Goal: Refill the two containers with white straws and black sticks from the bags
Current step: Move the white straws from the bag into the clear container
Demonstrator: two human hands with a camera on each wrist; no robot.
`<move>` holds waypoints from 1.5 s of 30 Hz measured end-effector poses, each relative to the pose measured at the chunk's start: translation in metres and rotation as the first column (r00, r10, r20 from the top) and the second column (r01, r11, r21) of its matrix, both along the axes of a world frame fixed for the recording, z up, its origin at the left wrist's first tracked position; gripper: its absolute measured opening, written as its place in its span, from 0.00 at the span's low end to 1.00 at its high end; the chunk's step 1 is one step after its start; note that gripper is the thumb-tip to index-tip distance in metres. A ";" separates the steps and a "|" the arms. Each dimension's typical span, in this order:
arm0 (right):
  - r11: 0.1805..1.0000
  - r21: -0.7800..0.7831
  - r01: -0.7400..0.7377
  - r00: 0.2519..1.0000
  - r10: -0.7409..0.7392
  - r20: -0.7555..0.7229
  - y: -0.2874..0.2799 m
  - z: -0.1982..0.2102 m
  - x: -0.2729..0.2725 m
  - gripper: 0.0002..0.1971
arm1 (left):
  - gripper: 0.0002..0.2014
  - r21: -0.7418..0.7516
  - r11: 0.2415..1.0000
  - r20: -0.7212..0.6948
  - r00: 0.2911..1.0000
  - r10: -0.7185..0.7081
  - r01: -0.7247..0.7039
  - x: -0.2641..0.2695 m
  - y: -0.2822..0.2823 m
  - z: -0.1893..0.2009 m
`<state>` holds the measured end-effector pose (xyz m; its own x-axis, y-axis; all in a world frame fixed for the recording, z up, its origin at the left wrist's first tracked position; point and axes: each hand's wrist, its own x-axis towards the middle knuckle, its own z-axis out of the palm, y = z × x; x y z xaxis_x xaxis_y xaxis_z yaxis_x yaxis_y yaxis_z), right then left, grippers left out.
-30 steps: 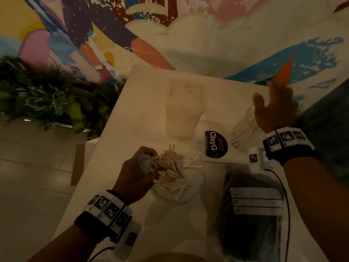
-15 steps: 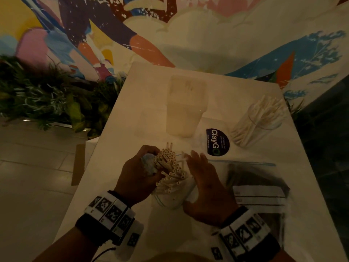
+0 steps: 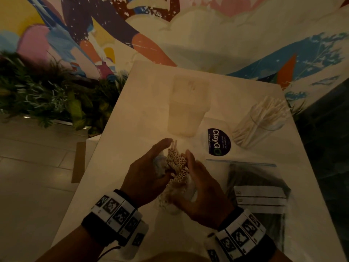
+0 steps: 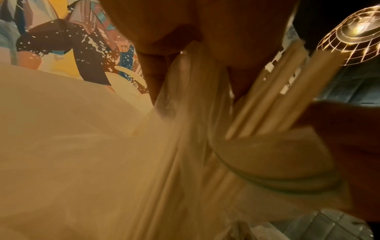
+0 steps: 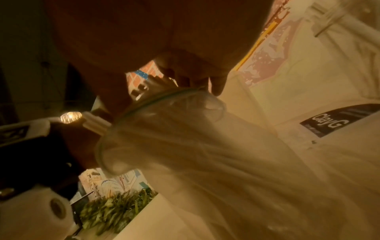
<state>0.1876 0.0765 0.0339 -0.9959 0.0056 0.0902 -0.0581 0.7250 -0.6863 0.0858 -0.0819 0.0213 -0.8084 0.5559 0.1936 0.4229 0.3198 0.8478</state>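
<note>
On the left we see potted greenery (image 3: 47,95) beside the white tabletop (image 3: 132,120). Our left hand (image 3: 147,173) reaches in from the lower left, wrist banded, palm turned inward, fingers curled around the crumpled clear bag (image 3: 160,163) and pressing the left flank of the bundle of white straws (image 3: 177,163). The straws stand nearly upright in the bag, open ends facing up, near the front middle of the tabletop. Our right hand (image 3: 202,188) comes from the lower right, palm facing the left one, fingers fairly straight and cupped against the right side of the bundle and bag; from the right wrist view its fingertips touch the bag's rim (image 5: 156,100). Behind the hands stands a tall frosted container (image 3: 188,108), then a round dark sticker (image 3: 219,141). Farther right a clear container (image 3: 264,123) leans with white straws in it. Nearest right lies a zip bag of black sticks (image 3: 258,178), flat on the tabletop.
</note>
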 end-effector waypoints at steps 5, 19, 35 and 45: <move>0.994 -0.065 0.083 0.992 -0.088 -0.086 0.005 -0.018 -0.005 0.41 | 0.31 0.071 0.989 0.122 0.982 -0.141 0.133 -0.003 0.003 0.008; 0.985 -0.088 0.148 0.957 -0.165 -0.240 0.019 -0.020 -0.017 0.20 | 0.24 0.142 0.981 0.033 0.989 -0.141 0.136 -0.010 0.008 0.014; 0.924 -0.239 0.299 0.896 -0.358 -0.262 0.033 -0.004 -0.027 0.13 | 0.17 0.139 0.990 0.069 0.997 -0.038 0.028 -0.010 0.002 0.006; 0.903 -0.329 0.276 0.930 -0.337 -0.145 0.025 -0.012 -0.030 0.11 | 0.17 0.137 0.990 0.094 0.995 -0.039 0.026 -0.009 0.001 0.006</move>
<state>0.1574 0.1019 0.0222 -0.9034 0.3643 0.2263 -0.0200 0.4913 -0.8708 0.0764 -0.0807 0.0275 -0.8091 0.5560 0.1905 0.3451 0.1871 0.9197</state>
